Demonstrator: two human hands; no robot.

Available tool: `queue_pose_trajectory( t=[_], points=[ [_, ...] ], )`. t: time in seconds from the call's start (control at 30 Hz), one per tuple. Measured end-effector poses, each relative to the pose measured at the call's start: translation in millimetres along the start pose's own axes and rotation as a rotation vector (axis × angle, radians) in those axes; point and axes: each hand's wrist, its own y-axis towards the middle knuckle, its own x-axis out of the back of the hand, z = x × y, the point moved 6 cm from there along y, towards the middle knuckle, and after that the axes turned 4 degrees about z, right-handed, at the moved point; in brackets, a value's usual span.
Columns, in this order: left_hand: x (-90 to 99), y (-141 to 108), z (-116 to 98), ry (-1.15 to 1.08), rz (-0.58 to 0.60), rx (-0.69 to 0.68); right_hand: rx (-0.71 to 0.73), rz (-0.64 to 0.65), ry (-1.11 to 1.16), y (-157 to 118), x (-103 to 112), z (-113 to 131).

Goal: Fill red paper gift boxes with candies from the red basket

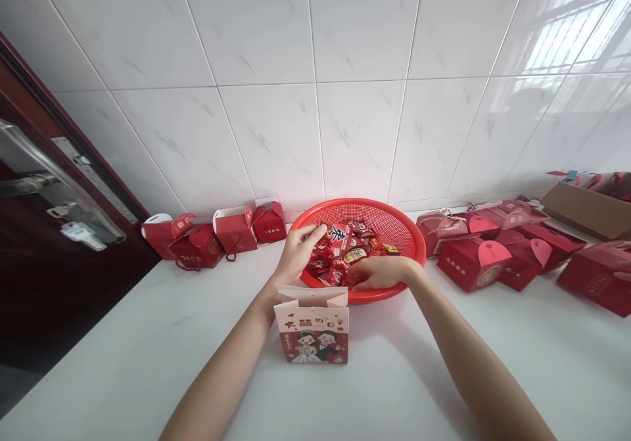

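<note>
A red plastic basket [417, 231] with perforated sides stands against the tiled wall, and wrapped candies [355, 255] in mostly red wrappers lie in it. At its left side, my left hand [300, 250] is closed on a red candy packet [338, 236] with a large dark character. My right hand [377, 272] reaches over the near rim into the candies; its fingertips are hidden, so what they grip cannot be seen. Between my forearms, nearer to me, an upright pink and red paper gift box [314, 329] with a cartoon couple stands with its top flaps up.
Several red gift boxes [235, 232] line the wall on the left; more red boxes [474, 261] cluster right of the basket. A brown cardboard box [586, 208] stands at the far right. A dark door with keys [83, 234] in its lock is at the left.
</note>
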Motion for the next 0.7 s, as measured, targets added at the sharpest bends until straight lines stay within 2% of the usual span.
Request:
queue_pose_trajectory(
  t=[0.3,0.53,0.7],
  points=[
    [1.4,0.5,2.4,0.008,-0.001,-0.008,-0.038,0.007,0.02,2.0,-0.5,-2.6],
    [0.6,0.5,3.6,-0.007,0.012,-0.008,-0.155,0.025,0.016,0.2,-2.3,-6.6],
    [0.4,1.0,5.0,-0.017,0.018,0.0,-0.104,-0.021,0.009,1.9,0.8,-6.2]
  ],
)
